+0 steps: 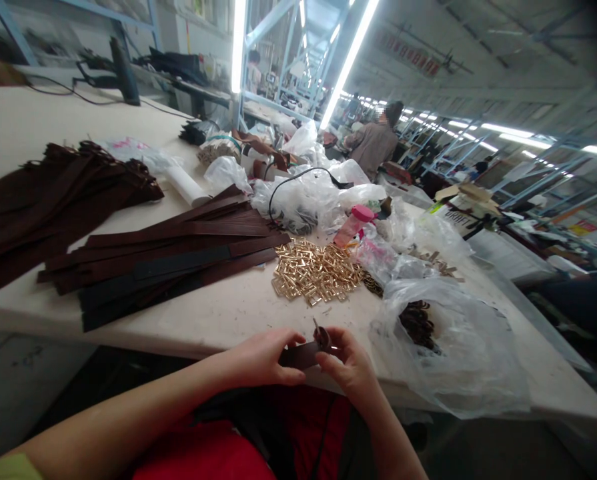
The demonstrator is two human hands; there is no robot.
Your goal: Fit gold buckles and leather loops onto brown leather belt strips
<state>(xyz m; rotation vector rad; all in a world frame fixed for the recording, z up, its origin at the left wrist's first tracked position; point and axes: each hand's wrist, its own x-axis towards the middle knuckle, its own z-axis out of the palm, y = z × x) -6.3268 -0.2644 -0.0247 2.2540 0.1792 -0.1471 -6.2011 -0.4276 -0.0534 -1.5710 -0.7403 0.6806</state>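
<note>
A dark brown leather strap (299, 356) is between my hands at the table's front edge, with its right end looped around what looks like a small metal pin. My left hand (265, 360) is closed on the strap's left part, thumb below and fingers above. The looped end is pinched between the thumb and fingers of my right hand (348, 367). Just beyond my hands lies a heap of gold metal buckles (318, 272). To the left, a stack of brown leather straps (188, 237) is fanned out, its lower pieces showing a dark underside.
Another pile of brown straps (63, 197) lies farther left. On the right is a clear plastic bag (473, 353) with dark brown loops (417, 323) inside. A pink-lidded container (353, 225) and crumpled bags (303, 197) stand behind the buckles. A person (375, 143) is farther back.
</note>
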